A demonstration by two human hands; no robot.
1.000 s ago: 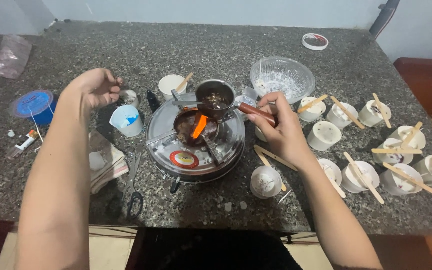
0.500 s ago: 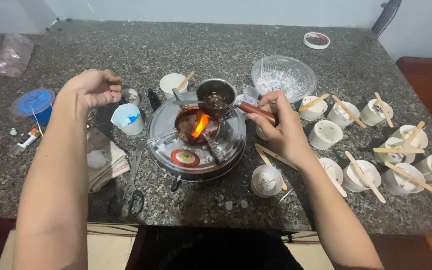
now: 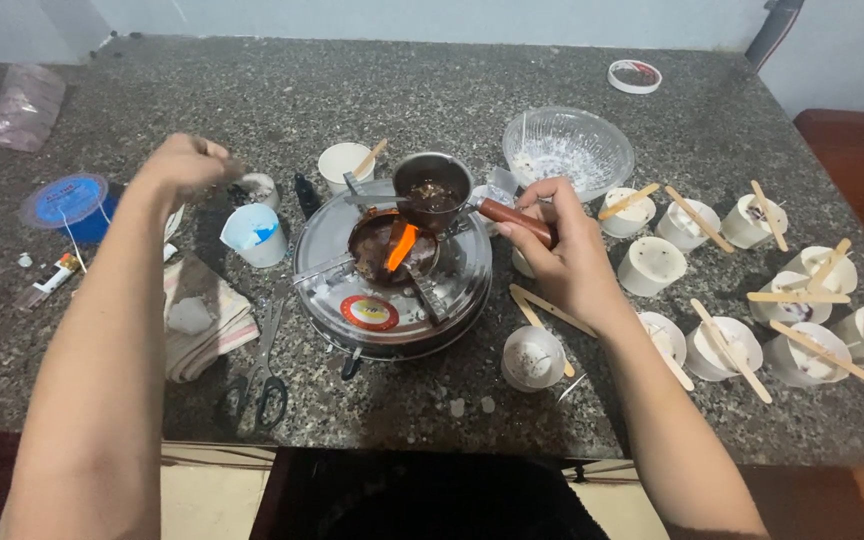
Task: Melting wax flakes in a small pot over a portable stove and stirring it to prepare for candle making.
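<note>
My right hand (image 3: 562, 250) grips the brown wooden handle of a small metal pot (image 3: 432, 190) and holds it over the far edge of a round metal stove (image 3: 392, 275), where an orange flame (image 3: 399, 246) burns. Dark liquid sits in the pot. My left hand (image 3: 184, 165) hovers with its fingers curled, blurred, above a small white cup (image 3: 258, 188) left of the stove; I cannot tell if it holds anything.
Several white cups with wooden sticks (image 3: 782, 290) crowd the right side of the granite table (image 3: 452, 90). A glass bowl (image 3: 567, 150), a blue-marked cup (image 3: 253, 234), scissors (image 3: 265, 370), a folded cloth (image 3: 197, 315) and a blue lid (image 3: 64, 205) lie around the stove.
My left hand has shifted slightly left and away, now blurred. The pot and my right hand have stayed nearly still over the flame.
</note>
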